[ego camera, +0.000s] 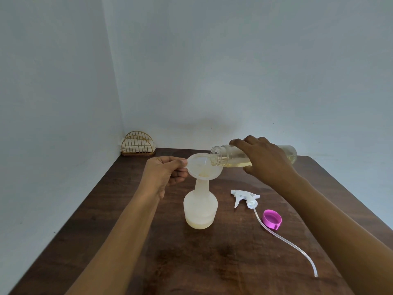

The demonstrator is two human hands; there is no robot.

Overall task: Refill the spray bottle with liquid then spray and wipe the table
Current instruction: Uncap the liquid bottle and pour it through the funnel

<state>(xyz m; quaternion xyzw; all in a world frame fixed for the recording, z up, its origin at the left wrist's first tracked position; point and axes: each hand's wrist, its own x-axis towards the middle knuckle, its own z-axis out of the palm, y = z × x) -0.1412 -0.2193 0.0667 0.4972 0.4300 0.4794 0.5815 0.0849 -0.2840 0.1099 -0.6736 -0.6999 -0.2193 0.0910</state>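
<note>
Above funnel (197, 168), right hand (266, 161) around tilted bottle (224, 158).

Translucent spray bottle (200, 207) upright, funnel (203, 168) in neck; clear bottle (225, 159) tilted over it.

Funnel (204, 167) sits in the spray bottle (200, 207); trigger head (246, 198) and cap (272, 218) lie right.

The dark wooden table (212, 262) bears a spray bottle (200, 209) upright near its middle. Right of it lie the spray head (246, 198), its tube (282, 237) trailing toward the near edge, and a pink cap (271, 218) beside the tube. A wire napkin holder (137, 144) stands in the far left corner.
</note>
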